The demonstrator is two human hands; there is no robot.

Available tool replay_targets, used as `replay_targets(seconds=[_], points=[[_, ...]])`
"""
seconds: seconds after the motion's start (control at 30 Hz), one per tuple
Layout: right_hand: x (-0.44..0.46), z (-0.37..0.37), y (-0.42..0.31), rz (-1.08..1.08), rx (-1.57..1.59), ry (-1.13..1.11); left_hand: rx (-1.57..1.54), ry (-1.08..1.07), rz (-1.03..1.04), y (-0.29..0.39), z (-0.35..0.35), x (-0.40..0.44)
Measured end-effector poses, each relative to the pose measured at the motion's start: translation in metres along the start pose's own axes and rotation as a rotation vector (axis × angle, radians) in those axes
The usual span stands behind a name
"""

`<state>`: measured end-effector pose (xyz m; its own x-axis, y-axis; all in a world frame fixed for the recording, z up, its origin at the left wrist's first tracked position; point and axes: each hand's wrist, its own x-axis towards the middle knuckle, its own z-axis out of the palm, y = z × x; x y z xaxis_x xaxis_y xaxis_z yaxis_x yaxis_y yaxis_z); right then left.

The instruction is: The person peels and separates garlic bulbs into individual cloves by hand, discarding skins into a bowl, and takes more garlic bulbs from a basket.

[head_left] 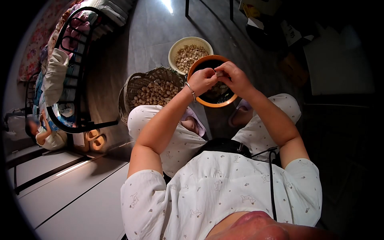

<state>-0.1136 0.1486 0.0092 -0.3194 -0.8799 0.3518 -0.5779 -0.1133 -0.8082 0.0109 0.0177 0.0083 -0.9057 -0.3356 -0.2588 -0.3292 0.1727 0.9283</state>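
Note:
My left hand point(202, 81) and my right hand point(236, 79) meet above an orange-rimmed basin point(218, 105) with a dark inside. Between their fingertips they pinch a small pale, garlic-like piece point(219, 73), mostly covered by the fingers. Some pale bits point(216, 91) lie in the basin under my hands. Behind it, a cream bowl point(171, 57) holds many small whitish pieces point(191, 55). To the left, a wicker basket point(125, 94) contains many round, tan, bulb-like pieces point(154, 94).
A black metal bed frame point(82, 129) with bedding stands at the left. Beside it are yellow slippers point(98, 142) and another person point(50, 136). Thin dark legs of furniture point(231, 10) stand at the back. A black cable point(272, 184) hangs over my shirt.

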Motion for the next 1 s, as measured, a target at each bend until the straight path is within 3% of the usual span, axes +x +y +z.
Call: replay_targets(seconds=[0.2,0.63,0.73,0.8,0.93,1.0], points=[[0.0,-0.005,-0.005,-0.029,0.001,-0.062,0.29,0.144,0.289,-0.005,0.004,-0.006],[-0.005,-0.006,-0.009,-0.016,0.016,-0.029,0.228,0.183,0.218,0.002,0.011,-0.012],[-0.006,-0.005,-0.008,0.013,0.053,-0.024,0.182,0.19,0.228,0.001,0.011,-0.01],[-0.007,-0.001,-0.004,0.08,0.239,-0.01,0.02,0.131,0.051,0.005,0.009,-0.01],[-0.007,0.002,0.001,0.098,0.314,-0.022,-0.265,0.057,-0.056,0.006,0.006,-0.008],[-0.005,0.004,-0.001,0.28,0.721,-0.049,-0.45,0.007,-0.114,0.008,0.002,-0.006]])
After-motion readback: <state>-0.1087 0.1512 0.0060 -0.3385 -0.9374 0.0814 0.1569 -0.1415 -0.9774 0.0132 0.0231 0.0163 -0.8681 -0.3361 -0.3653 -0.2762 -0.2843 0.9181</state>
